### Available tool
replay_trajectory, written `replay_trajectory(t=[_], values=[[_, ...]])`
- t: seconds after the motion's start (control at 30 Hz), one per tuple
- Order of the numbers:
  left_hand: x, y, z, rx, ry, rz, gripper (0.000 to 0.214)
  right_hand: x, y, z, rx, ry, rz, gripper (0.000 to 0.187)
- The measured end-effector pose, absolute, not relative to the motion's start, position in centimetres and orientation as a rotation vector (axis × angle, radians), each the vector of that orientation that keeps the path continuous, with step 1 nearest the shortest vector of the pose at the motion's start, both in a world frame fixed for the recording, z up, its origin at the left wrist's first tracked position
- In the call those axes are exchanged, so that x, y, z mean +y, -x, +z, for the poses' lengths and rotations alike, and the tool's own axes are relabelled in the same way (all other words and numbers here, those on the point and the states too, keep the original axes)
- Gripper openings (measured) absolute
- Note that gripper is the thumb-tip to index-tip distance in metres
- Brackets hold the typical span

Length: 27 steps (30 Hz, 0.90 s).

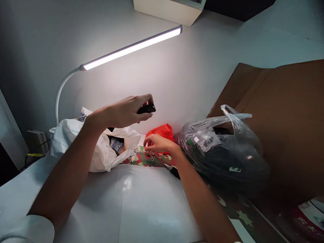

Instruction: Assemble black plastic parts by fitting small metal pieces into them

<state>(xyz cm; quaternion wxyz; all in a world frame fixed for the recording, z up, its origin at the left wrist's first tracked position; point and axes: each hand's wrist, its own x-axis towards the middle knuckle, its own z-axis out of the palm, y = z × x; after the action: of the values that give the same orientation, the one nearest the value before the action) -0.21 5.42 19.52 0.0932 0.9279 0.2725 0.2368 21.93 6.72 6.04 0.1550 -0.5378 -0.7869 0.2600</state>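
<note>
left hand (124, 109): gripping black piece (147, 108) | likely light, stiff, slick; hold by sides | right hand (160, 143): curled beside far bits (152, 154), grasp unclear | bits likely light, hard; pinch

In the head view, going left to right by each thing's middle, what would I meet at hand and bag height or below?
White plastic bag → left hand → black object it holds → right hand → clear plastic bag → red-and-white item

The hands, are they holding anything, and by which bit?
The left hand holds a black object between thumb and fingers, one end poking out. For the right hand, I can't tell.
</note>
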Motion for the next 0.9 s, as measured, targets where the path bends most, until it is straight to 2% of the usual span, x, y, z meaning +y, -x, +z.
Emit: replay_trajectory(t=[0.2, 0.37, 0.5, 0.7, 0.77, 0.83, 0.9], values=[[5.5, 0.2, 19.5, 0.770, -2.748, 0.713, 0.032, 8.1, -21.8, 2.9, -2.346, 1.678, 0.825, 0.012], [5.5, 0.2, 19.5, 0.789, -2.770, 0.762, 0.031, 7.5, -21.8, 4.2, -2.393, 1.662, 0.822, 0.011], [5.4, 0.1, 19.5, 0.797, -2.786, 0.772, 0.031, 6.2, -20.7, 6.0, -2.498, 1.584, 0.972, 0.004], [5.5, 0.0, 19.1, 0.755, -2.812, 0.735, 0.031, 2.1, -14.3, 7.1, -2.718, 1.485, 1.197, 0.031], [5.4, 0.0, 18.8, 0.697, -2.841, 0.723, 0.028, 0.0, -12.1, 6.6, -2.853, 1.456, 1.056, 0.036], [5.4, 0.0, 18.6, 0.668, -2.851, 0.734, 0.026, -2.1, -10.5, 5.4, -2.909, 1.442, 0.657, 0.036], [5.3, -0.1, 18.4, 0.658, -2.844, 0.747, 0.024, -4.0, -9.6, 3.8, -2.842, 1.525, 0.416, 0.034]])
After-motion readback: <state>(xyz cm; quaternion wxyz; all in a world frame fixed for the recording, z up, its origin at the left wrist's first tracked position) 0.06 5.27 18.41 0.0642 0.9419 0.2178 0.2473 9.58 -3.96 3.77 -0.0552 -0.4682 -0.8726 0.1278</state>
